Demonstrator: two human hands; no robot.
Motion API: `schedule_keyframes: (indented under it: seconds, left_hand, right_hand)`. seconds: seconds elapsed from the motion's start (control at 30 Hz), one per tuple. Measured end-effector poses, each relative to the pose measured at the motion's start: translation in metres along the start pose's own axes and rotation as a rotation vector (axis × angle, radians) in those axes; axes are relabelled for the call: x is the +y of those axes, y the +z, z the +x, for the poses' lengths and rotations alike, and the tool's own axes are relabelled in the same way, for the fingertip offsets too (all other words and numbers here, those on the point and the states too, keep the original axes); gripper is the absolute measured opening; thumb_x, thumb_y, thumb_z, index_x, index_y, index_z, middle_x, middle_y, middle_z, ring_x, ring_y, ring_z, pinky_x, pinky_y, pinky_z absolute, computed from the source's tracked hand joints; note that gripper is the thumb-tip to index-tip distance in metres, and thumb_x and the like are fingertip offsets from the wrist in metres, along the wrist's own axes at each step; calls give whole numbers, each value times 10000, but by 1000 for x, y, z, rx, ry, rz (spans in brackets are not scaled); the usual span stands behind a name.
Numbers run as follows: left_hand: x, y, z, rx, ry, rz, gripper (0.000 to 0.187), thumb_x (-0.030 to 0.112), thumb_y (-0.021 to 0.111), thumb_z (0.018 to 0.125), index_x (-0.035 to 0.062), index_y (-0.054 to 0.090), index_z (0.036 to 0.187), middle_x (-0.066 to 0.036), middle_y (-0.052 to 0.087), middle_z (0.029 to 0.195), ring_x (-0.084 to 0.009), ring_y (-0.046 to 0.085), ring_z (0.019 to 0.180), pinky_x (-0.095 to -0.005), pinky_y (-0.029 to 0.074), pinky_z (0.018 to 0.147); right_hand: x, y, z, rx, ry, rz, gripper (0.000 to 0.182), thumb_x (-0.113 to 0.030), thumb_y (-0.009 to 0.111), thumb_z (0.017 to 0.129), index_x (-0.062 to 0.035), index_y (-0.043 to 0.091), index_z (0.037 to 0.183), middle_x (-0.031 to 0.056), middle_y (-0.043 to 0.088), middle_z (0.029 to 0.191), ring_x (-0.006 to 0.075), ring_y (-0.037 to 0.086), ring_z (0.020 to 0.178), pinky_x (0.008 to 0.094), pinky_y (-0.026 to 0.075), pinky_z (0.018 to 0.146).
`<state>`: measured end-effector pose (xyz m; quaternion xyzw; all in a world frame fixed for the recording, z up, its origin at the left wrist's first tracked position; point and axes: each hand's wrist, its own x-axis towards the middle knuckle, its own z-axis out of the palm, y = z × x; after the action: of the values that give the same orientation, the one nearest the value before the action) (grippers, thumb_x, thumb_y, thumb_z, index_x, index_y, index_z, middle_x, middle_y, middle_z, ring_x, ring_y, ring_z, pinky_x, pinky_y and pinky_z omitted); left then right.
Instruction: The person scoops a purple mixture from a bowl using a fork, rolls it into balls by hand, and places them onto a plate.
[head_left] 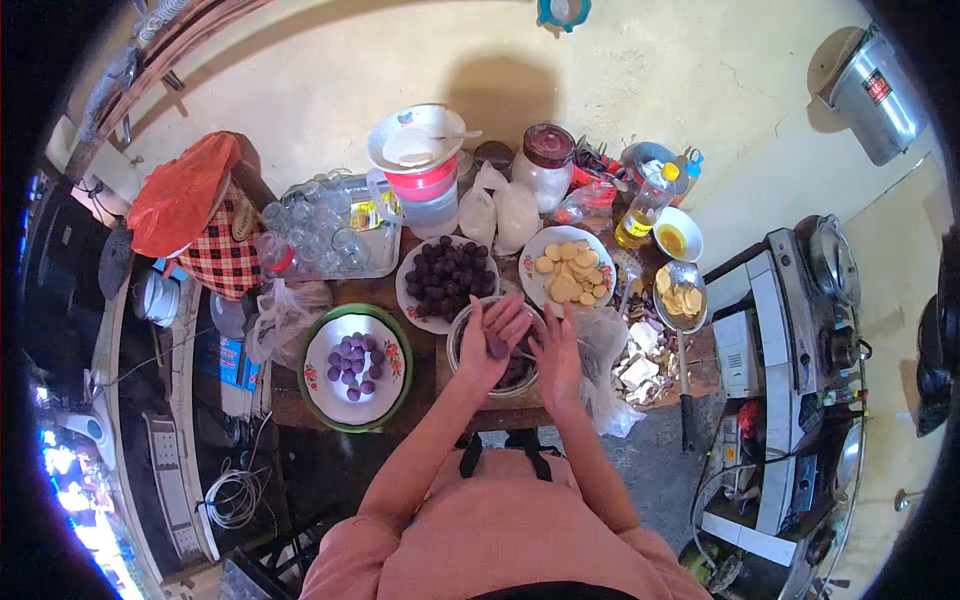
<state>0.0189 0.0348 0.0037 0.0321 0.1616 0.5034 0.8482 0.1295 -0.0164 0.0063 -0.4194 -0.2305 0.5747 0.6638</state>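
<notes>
head view: left hand (487, 340) cups purple dough (497, 346), right hand (556, 352) open beside, over bowl (459, 336) near table edge (400, 418).

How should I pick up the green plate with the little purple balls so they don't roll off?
Hold the green-rimmed plate by its raised rim, one hand on each side, coming from the table's near edge where it sits. The purple balls lie loose in the middle, so keep it level. Jars and glasses crowd the far side, so that way looks harder.

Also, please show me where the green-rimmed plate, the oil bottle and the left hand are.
green-rimmed plate (392, 352), head view, its right rim.
oil bottle (640, 212), head view, the middle of its body.
left hand (490, 338), head view, the palm.
</notes>
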Motion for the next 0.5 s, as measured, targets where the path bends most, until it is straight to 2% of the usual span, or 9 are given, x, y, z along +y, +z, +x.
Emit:
schedule_keyframes:
  seconds: [0.03,0.13,0.2,0.23,0.3,0.33,0.37,0.43,0.5]
  left_hand:
    - [-2,17,-4,161,71,52,549,475,279,938,32,521,1155,-208,564,1101,-219,571,1015,-351,455,861]
    - [-11,10,-7,-76,173,584,721,530,251,916,-16,176,1381,-214,187,1432,-330,183,1331,-431,152,1063]
    - [-22,-4,-9,-83,258,1341,748,549,176,912,-23,107,1389,-211,62,1452,-393,25,1331,-501,36,1051]
    - [-24,-5,-11,-84,340,1649,743,539,173,913,-25,102,1390,-210,51,1456,-405,1,1333,-513,22,1049]
    - [-25,-3,-15,-38,583,2181,712,501,202,917,-27,122,1389,-209,80,1455,-410,6,1339,-513,38,1049]
    - [-23,10,-19,-7,740,2401,688,472,233,920,-27,147,1386,-209,120,1451,-404,35,1343,-502,68,1052]
    - [-16,23,-27,-70,814,2068,682,445,223,907,-13,101,1397,-201,48,1463,-432,-36,1335,-557,1,1030]
    - [0,43,-34,-25,880,1911,702,476,211,904,-12,100,1396,-194,60,1464,-420,-27,1340,-552,-2,1032]
    - [14,46,-37,9,937,1801,677,466,209,921,-13,125,1392,-173,89,1467,-380,-3,1352,-510,17,1050]
  right_hand:
    - [-1,2,2,-32,82,57,603,-419,344,921,-139,132,1411,128,265,1416,284,302,1275,450,218,1038]
    - [0,15,11,-102,262,156,565,-448,339,918,-157,224,1389,90,314,1394,260,356,1235,458,288,993]
    - [15,20,18,-116,296,122,551,-469,338,913,-153,296,1363,71,354,1372,247,397,1200,461,329,958]
    - [26,22,24,-96,381,274,579,-504,357,896,-158,318,1358,52,408,1328,230,443,1147,424,375,920]
    - [55,32,25,-88,50,117,496,-479,382,896,-128,453,1240,73,515,1186,201,509,1038,384,414,865]
    - [56,29,28,-48,65,113,424,-461,401,897,-122,498,1133,79,542,1071,193,527,943,366,430,805]
    - [57,27,31,-8,80,109,372,-443,420,897,-116,543,1027,84,568,956,185,545,848,348,445,744]
    - [41,4,37,158,480,257,346,-393,469,899,-122,587,720,84,568,637,180,550,577,317,469,556]
    - [37,-4,40,-14,512,363,394,-372,490,895,-128,461,587,38,437,503,145,403,412,278,378,414]
